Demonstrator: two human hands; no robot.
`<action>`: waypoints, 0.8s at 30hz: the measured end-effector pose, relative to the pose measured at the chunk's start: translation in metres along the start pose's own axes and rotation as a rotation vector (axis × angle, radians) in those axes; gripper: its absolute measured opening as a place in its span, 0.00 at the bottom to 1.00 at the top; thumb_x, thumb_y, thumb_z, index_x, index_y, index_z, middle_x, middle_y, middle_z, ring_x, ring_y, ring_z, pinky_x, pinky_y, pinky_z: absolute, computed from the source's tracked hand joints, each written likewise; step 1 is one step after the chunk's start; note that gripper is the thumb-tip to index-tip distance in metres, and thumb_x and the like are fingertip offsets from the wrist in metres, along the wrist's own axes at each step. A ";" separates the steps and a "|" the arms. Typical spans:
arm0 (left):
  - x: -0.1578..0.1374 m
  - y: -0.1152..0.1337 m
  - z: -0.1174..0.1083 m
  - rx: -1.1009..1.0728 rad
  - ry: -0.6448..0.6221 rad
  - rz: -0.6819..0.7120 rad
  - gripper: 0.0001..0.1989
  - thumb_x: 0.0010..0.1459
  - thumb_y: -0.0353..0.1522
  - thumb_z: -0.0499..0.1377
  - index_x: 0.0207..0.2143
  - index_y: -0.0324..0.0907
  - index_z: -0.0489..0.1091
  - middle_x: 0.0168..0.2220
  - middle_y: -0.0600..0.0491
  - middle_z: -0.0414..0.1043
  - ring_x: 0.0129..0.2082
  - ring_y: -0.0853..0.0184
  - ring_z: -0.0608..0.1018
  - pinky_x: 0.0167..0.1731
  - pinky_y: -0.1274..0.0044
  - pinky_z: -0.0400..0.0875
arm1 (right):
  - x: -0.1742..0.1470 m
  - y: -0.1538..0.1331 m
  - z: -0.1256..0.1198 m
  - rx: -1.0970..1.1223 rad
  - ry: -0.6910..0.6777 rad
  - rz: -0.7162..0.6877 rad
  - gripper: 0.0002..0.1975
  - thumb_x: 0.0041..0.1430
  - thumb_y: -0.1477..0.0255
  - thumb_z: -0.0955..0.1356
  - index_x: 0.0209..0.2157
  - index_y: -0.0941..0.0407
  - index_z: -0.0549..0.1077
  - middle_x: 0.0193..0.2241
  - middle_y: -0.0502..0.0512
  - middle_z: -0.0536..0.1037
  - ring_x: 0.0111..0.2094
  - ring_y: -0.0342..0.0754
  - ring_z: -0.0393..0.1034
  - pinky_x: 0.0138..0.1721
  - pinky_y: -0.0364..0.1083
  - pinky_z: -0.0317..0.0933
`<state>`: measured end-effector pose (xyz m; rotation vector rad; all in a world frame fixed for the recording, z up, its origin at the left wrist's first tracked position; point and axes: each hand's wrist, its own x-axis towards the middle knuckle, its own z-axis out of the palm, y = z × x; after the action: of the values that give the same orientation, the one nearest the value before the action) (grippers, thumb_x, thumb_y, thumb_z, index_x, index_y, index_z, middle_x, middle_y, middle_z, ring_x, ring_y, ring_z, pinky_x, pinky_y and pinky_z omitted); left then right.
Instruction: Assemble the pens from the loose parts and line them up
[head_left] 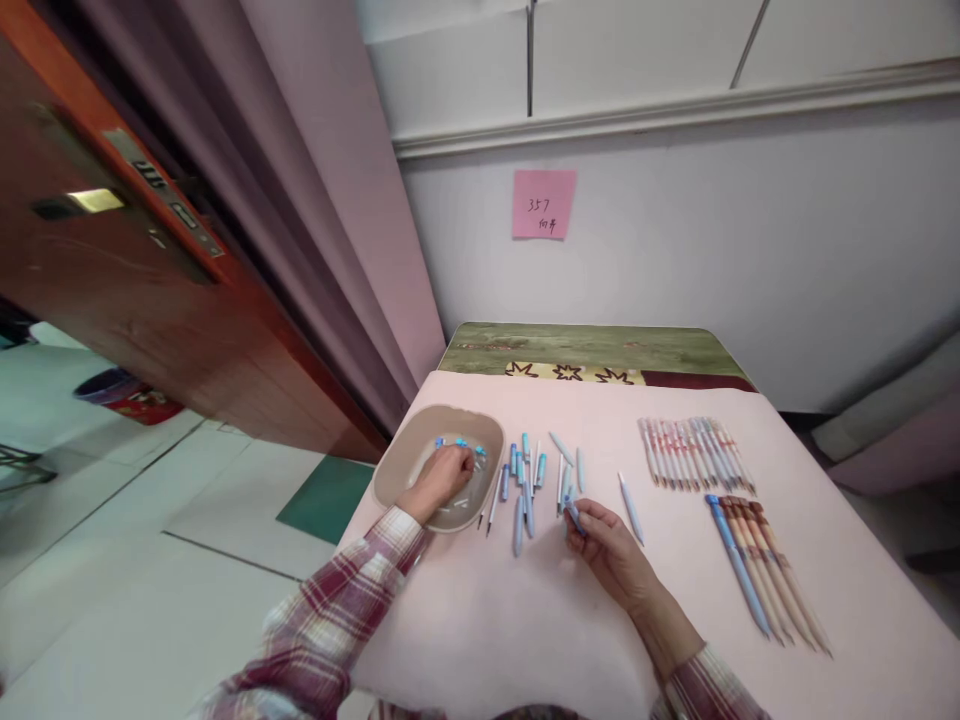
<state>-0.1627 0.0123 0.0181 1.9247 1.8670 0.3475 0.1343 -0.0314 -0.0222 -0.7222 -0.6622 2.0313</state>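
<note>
My left hand (445,474) reaches into a beige plastic basin (390,470), its fingers curled together among small blue and clear pen parts; whatever they hold is hidden. Between the thumb and fingers of my right hand (611,550) is a blue pen part (574,512), tilted just above the table. Spread out between the two hands are blue pen barrels (518,525), short blue caps (541,470) and thin white refills (493,500). To the right of my right hand lies one light blue pen piece (631,510) with a white tip.
A row of slim patterned pens (694,455) lies at the right of the pink-covered table (510,620). Nearer me are several brown-topped pens (780,570) beside a blue pen (739,565). The wall (637,230) stands behind, and a wooden door (187,300) is at left.
</note>
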 end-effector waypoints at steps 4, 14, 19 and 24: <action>0.000 -0.001 0.002 0.014 0.007 0.009 0.08 0.42 0.21 0.55 0.23 0.40 0.70 0.24 0.54 0.70 0.28 0.66 0.71 0.33 0.77 0.62 | 0.000 -0.002 0.002 0.014 0.008 -0.003 0.11 0.49 0.68 0.76 0.34 0.57 0.78 0.25 0.51 0.72 0.25 0.40 0.62 0.28 0.40 0.57; -0.032 0.073 -0.045 -0.261 0.324 0.059 0.07 0.58 0.32 0.54 0.34 0.41 0.71 0.29 0.53 0.74 0.30 0.66 0.74 0.32 0.76 0.67 | -0.004 -0.008 0.018 0.016 0.074 -0.060 0.11 0.49 0.67 0.76 0.33 0.58 0.78 0.26 0.51 0.72 0.25 0.40 0.61 0.26 0.39 0.56; -0.049 0.140 -0.029 -0.787 0.153 0.153 0.07 0.55 0.32 0.58 0.34 0.39 0.76 0.30 0.51 0.78 0.30 0.67 0.79 0.32 0.77 0.73 | -0.010 -0.016 0.040 -0.068 0.113 -0.143 0.13 0.49 0.64 0.75 0.35 0.57 0.78 0.26 0.51 0.73 0.24 0.40 0.60 0.25 0.40 0.55; -0.048 0.158 -0.022 -0.768 0.130 0.236 0.07 0.57 0.29 0.58 0.36 0.40 0.75 0.34 0.51 0.78 0.32 0.67 0.80 0.34 0.77 0.74 | -0.016 -0.025 0.049 -0.186 0.175 -0.205 0.12 0.51 0.64 0.74 0.34 0.57 0.78 0.27 0.51 0.74 0.23 0.39 0.60 0.25 0.41 0.53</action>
<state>-0.0362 -0.0321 0.1176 1.5833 1.2794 1.1014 0.1212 -0.0422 0.0322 -0.8909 -0.7950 1.7140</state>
